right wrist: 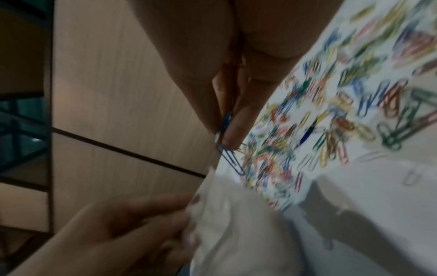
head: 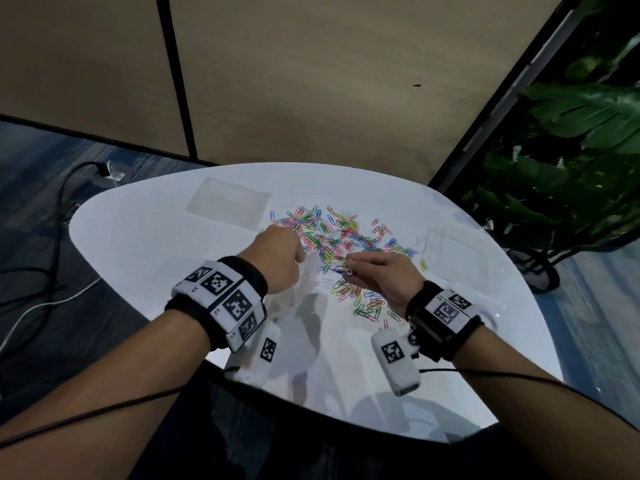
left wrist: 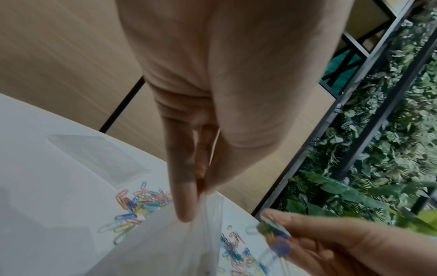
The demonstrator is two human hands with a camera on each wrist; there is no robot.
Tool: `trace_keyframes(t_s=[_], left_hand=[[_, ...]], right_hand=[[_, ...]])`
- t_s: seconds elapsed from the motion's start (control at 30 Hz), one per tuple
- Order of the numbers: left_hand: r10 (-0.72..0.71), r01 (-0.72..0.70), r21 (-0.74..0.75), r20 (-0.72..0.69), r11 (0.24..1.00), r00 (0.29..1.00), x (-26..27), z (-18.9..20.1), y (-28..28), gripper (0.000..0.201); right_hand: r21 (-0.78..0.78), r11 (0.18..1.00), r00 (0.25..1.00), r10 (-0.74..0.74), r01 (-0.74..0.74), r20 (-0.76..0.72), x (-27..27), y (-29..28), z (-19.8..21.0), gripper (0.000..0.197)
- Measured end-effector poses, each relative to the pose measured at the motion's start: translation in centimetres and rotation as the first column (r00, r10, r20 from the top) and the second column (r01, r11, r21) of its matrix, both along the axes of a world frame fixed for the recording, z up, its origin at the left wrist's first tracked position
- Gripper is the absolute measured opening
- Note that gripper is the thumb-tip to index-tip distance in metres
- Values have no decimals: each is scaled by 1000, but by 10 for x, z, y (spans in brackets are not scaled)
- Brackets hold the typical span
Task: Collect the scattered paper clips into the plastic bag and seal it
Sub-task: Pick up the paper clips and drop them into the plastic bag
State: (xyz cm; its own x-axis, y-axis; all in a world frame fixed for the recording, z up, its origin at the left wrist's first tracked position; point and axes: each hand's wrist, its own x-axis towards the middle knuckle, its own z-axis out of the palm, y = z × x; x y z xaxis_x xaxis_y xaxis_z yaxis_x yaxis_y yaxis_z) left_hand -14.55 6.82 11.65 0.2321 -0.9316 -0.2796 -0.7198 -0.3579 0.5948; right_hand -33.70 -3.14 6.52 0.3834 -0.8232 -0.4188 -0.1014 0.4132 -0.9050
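The left hand is pinching the bag by its rim above the table's middle. The right hand is pinching a few clips beside the opening. The film looks limp and slippery; the loose clips are probably light and tangle-prone.

Office-like room: wood-panel partitions, carpet floor, white table, potted plant.

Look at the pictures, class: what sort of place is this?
Probably an office or lounge corner: a rounded white table stands against wood-look wall panels, with carpet-like flooring and large leafy plants beside it.
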Motion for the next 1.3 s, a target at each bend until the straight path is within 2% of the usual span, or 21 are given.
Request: trace_keyframes(t_s=[0.2,0.3,0.37,0.43,0.5,0.57,0.63,0.7,0.77,0.8,0.83,0.87,0.9,0.97,1.0,1.03,1.1,1.17,1.23,1.3], left_hand=[[21,-24,-69,-50,997,999,-26,-14,-11,24],[52,-56,-101,-37,993,998,-35,-20,-14,22],[19,-22,-112,-27,993,999,-39,-23,-15,20],[-17,12,-102,-43,995,999,-40,-25,-16,26],[-46,40,-102,-55,994,997,-39,-26,-16,29],[-74,68,-105,-53,992,996,-39,-25,-17,29],[-83,80,-96,-25,992,996,-37,-23,-18,25],[-48,48,-84,7,995,999,-35,-22,-20,22],[4,-2,-81,22,997,1000,-30,-20,-22,27],[23,-21,-85,21,996,1000,-27,-19,-22,26],[32,-30,-85,23,996,999,-23,-19,-22,22],[41,-38,-86,22,996,999,-18,-19,-22,21],[57,-55,-76,24,996,998,-15,-18,-22,23],[70,-68,-58,38,996,997,-10,-16,-20,22],[68,-65,-65,45,996,997,-7,-16,-20,22],[68,-65,-58,58,996,996,-6,-14,-19,25],[73,-69,-50,70,996,995,-3,-14,-20,28],[75,-73,-37,79,997,994,-1,-14,-21,24],[63,-60,-35,99,998,993,-1,-17,-22,24],[48,-43,-48,116,998,992,-1,-19,-24,26]], right_hand=[[60,998,1000,-13,13,-6,23,28,-13,5],[66,997,996,52,-47,-72,29,32,-17,14],[96,991,993,95,-88,-75,31,31,-18,23],[34,990,979,141,-137,-149,31,28,-19,28],[-155,952,906,192,-266,-378,29,24,-21,26],[-288,843,759,199,-455,-620,28,23,-17,23],[-311,762,693,238,-567,-680,29,24,-10,25],[-339,719,700,282,-607,-656,28,23,-2,29],[-372,765,789,276,-526,-549,22,19,3,23],[-391,780,812,242,-489,-532,16,15,4,23],[-406,768,791,206,-496,-577,7,9,4,24],[-387,728,698,175,-567,-694,-5,3,3,26],[-303,702,556,157,-644,-816,-18,-2,-3,33],[-9,734,240,210,-680,-948,-47,-6,-23,70],[121,764,149,274,-634,-950,-60,-4,-37,89],[199,790,135,334,-580,-933,-68,0,-49,102],[194,839,241,355,-509,-903,-76,5,-74,114],[55,885,341,234,-462,-910,-72,4,-90,113],[-78,903,414,115,-422,-903,-62,-2,-100,96],[-157,888,439,56,-433,-897,-50,-8,-100,73]])
